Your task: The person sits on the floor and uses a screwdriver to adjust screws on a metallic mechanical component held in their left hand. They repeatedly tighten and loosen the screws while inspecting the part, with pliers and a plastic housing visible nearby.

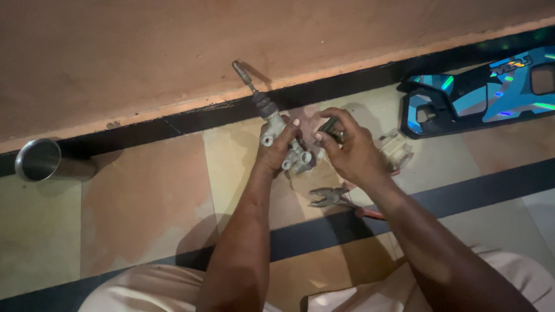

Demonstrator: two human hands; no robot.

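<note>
**Ade:** Head view first: what are the hands doing?

**Bola:** Left hand is wrapped around a grey metal cylinder assembly, fingers curled over its body, thumb on the near side. Right hand sits just beside it at three o'clock, fingertips pinched on a small dark part held up near the assembly's lower end.

**Ade:** Is that dark part touching the assembly?

**Bola:** I cannot tell; it is very close, and the fingers cover the gap.

**Ade:** How does the assembly lie?

**Bola:** Tilted, held above the floor. A thin pushrod sticks out toward eleven o'clock, with a black rubber boot where the rod meets the body. The chunkier end with round ports points toward five o'clock.

**Ade:** Anything under the hands?

**Bola:** Pliers with red handles lie on the tiled floor at six o'clock from the hands, jaws pointing left. A pale plastic part rests just behind the right hand, at three o'clock.

**Ade:** Farther out?

**Bola:** A blue and black fairing panel lies on the floor toward two o'clock, well apart. A steel cup lies on its side at nine o'clock, against the wall's black skirting. The person's light trousers fill the bottom edge.
</note>
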